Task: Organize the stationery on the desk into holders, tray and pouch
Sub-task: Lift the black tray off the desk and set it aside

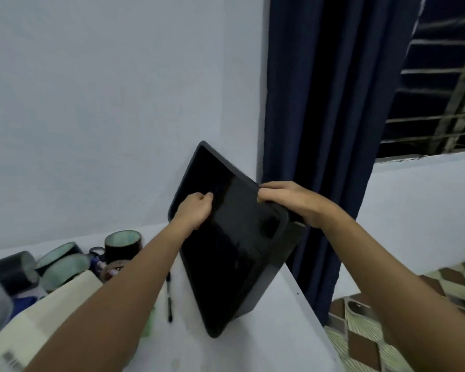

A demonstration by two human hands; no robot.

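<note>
A pale wall fills the view from 9 to 12 o'clock, with a dark blue curtain hanging at 1 o'clock and a barred window at 2 o'clock. Patterned floor tiles show at 5 o'clock. The white desk runs across the bottom, its right edge slanting down toward 5 o'clock.

At the centre a large black tray stands tilted on the desk, its lower corner resting on the surface toward 6 o'clock and its upper corner leaning toward the wall at 12 o'clock. The left hand lies on the tray's face toward its 9 o'clock edge, fingers curled and pinching there; what exactly they pinch is too dark to tell. The right hand grips the tray's upper right edge at 2 o'clock, fingers wrapped over the rim.

At 8 o'clock lies a cream box, partly under the left forearm. Behind it, at 9 o'clock, several tape rolls cluster together, dark outside and pale green inside. A black pen lies on the desk just left of the tray's lower part, pointing toward 6 o'clock.
</note>
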